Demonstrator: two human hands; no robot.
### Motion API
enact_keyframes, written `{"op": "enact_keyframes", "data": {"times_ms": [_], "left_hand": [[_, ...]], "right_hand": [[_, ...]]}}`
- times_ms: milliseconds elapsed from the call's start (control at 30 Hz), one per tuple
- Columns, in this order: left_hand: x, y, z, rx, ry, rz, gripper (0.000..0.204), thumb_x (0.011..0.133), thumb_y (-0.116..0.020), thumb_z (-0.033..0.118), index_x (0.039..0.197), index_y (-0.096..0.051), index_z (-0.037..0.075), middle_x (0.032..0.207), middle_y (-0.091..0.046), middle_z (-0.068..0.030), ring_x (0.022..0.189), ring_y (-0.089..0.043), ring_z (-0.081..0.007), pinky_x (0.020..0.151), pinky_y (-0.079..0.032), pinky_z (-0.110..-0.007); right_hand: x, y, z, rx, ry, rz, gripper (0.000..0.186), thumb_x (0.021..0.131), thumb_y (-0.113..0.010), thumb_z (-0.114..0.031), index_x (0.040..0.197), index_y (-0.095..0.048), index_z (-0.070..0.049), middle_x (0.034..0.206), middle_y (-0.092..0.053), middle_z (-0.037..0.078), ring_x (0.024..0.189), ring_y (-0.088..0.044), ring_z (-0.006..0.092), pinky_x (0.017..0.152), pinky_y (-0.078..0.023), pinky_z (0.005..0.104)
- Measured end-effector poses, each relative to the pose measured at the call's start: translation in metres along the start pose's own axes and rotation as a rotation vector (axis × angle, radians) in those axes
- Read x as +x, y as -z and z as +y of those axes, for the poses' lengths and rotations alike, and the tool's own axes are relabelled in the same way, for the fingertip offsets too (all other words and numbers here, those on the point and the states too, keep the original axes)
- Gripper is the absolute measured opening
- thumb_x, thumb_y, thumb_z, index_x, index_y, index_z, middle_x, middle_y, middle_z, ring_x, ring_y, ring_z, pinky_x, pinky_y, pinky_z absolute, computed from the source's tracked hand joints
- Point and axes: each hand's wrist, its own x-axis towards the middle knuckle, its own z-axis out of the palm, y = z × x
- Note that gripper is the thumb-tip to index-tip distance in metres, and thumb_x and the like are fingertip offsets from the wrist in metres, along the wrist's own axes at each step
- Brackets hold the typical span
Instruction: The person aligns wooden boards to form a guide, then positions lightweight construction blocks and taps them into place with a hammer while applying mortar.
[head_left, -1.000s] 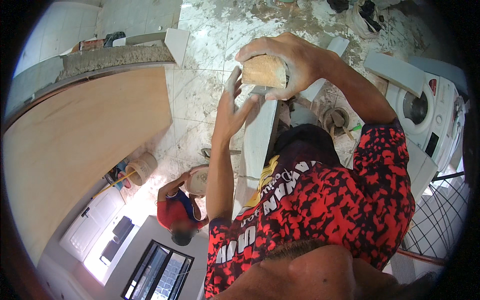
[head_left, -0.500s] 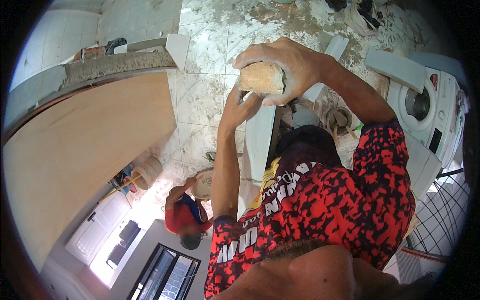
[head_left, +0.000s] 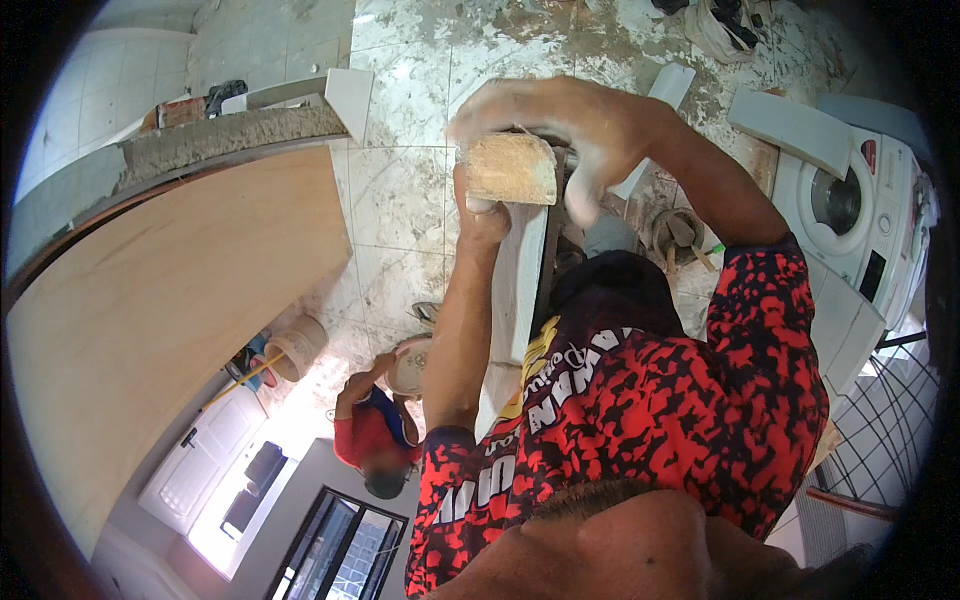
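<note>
A pale wooden block (head_left: 511, 170) with a rough, worn face is held up in front of me. My left hand (head_left: 481, 218) grips it at its near left corner, thumb against the lower edge and the other fingers hidden behind. Around the block's far and right sides arches my right hand (head_left: 575, 125), whitish with dust and blurred by motion. Its thumb stands apart from the fingers, and a gap shows between thumb and block. Below the block runs a long whitish slab (head_left: 520, 280) with a dark side edge.
On the right stand a washing machine (head_left: 875, 220) and a light panel (head_left: 792, 133). Near my knees sits a bucket (head_left: 680, 232) with tools. A brown board (head_left: 190, 300) fills the left. Another person (head_left: 372, 430) works beside a round basin (head_left: 408, 370).
The block has shifted slightly left and nearer, its face turned more toward me. My right hand has loosened around it, its thumb coming away. My left hand remains on the block.
</note>
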Motion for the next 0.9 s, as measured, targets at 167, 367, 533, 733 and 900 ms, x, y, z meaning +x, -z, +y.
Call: {"op": "enact_keyframes", "data": {"times_ms": [167, 367, 533, 733, 900], "left_hand": [[0.006, -0.008, -0.001, -0.011, -0.064, -0.019, 0.097, 0.067, -0.037, 0.083, 0.109, -0.051, -0.004, 0.099, -0.058, -0.0107, 0.090, -0.056, -0.0185, 0.078, -0.046, -0.031], [-0.001, -0.006, -0.007, -0.015, -0.057, 0.044, 0.092, 0.070, -0.039, 0.080, 0.107, -0.052, -0.003, 0.099, -0.058, -0.0102, 0.088, -0.056, -0.0187, 0.075, -0.046, -0.032], [0.006, -0.007, -0.004, -0.008, -0.125, 0.012, 0.089, 0.071, -0.040, 0.079, 0.105, -0.053, -0.003, 0.097, -0.059, -0.0102, 0.087, -0.057, -0.0187, 0.075, -0.046, -0.032], [0.000, -0.011, 0.006, 0.023, -0.064, 0.030, 0.092, 0.070, -0.036, 0.081, 0.102, -0.055, -0.003, 0.097, -0.059, -0.0114, 0.088, -0.057, -0.0201, 0.076, -0.046, -0.032], [0.003, -0.009, -0.002, 0.061, -0.170, 0.064, 0.093, 0.072, -0.029, 0.082, 0.101, -0.056, -0.002, 0.091, -0.061, -0.0108, 0.084, -0.058, -0.0209, 0.074, -0.047, -0.033]], "right_hand": [[-0.035, 0.015, 0.068, 0.072, -0.420, 0.329, 0.101, 0.073, -0.010, -0.080, 0.138, -0.029, -0.006, 0.134, -0.040, 0.018, 0.123, -0.040, 0.0293, 0.100, -0.034, 0.0424], [-0.060, -0.033, 0.146, 0.237, -0.686, 0.321, 0.091, 0.078, -0.005, -0.073, 0.141, -0.019, -0.009, 0.145, -0.020, 0.016, 0.136, -0.013, 0.0303, 0.112, -0.009, 0.0455], [-0.057, -0.061, 0.165, 0.269, -0.706, 0.284, 0.088, 0.081, -0.005, -0.070, 0.142, -0.017, -0.008, 0.146, -0.018, 0.016, 0.137, -0.008, 0.0297, 0.112, -0.008, 0.0439], [-0.057, -0.095, 0.171, 0.429, -0.656, 0.167, 0.088, 0.082, -0.010, -0.070, 0.142, -0.015, -0.007, 0.146, -0.018, 0.016, 0.137, -0.010, 0.0281, 0.112, -0.011, 0.0417], [-0.047, -0.056, 0.169, 0.290, -0.732, 0.224, 0.087, 0.082, -0.009, -0.071, 0.143, -0.013, -0.009, 0.146, -0.017, 0.017, 0.137, -0.010, 0.0284, 0.112, -0.009, 0.0419]]}}
